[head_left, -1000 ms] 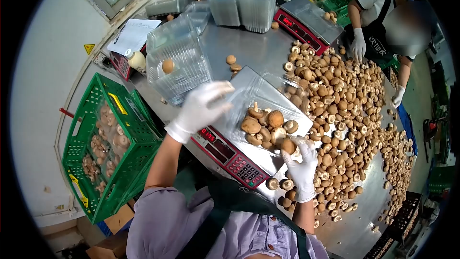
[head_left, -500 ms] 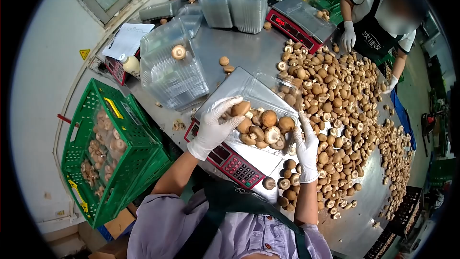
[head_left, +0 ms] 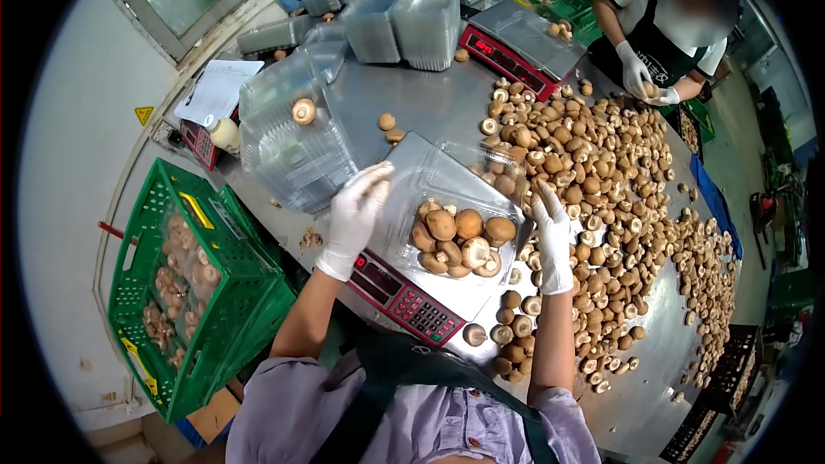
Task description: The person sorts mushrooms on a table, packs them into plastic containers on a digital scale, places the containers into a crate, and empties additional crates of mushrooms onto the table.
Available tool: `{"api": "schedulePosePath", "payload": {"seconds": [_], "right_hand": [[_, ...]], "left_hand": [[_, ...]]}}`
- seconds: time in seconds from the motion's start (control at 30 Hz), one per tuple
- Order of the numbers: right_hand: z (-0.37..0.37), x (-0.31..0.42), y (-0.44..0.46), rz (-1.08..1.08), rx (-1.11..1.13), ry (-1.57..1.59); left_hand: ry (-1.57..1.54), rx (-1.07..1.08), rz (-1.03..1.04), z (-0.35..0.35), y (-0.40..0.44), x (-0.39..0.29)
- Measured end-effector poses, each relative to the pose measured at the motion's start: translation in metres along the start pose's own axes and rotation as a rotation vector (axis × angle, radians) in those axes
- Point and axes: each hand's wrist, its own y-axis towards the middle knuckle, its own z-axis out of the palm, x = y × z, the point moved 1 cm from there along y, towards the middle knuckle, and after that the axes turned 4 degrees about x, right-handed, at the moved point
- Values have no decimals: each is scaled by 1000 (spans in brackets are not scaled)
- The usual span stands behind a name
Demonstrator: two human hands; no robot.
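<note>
A clear plastic clamshell box (head_left: pixel 402 245) with its lid raised holds several brown mushrooms (head_left: pixel 469 223) and rests on the scale (head_left: pixel 411 305) in front of me. My left hand (head_left: pixel 354 222), in a white glove, is at the box's left side with its fingers stretched out and nothing in them. On the other side, my gloved right hand (head_left: pixel 553 245) has its fingers extended upward by the right edge of the box and lid. Whether those fingertips touch the plastic I cannot tell.
A large mushroom pile (head_left: pixel 601 189) spreads over the metal table's right side. Stacked empty boxes (head_left: pixel 296 150) stand at left, one mushroom on top. A green crate (head_left: pixel 142 249) holds packed mushrooms. A second scale (head_left: pixel 507 60) is behind. A co-worker (head_left: pixel 644 51) handles mushrooms across the table.
My left hand has let go of a mushroom, now in the box, and drawn back left. My right hand has shifted slightly up. The co-worker's hands have come together around a mushroom.
</note>
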Motion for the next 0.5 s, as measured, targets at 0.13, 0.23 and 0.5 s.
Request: {"api": "schedulePosePath", "payload": {"seconds": [0.13,0.23,0.5], "right_hand": [[7,0,20,16,33,565],[3,25,3,-183,35,553],[-13,9,-100,-69,52,-127]], "left_hand": [[-331,-31,-285,-12,-2,7],[-429,15,-343,-13,-6,12],[-484,308,-323,7,-47,-3]]}}
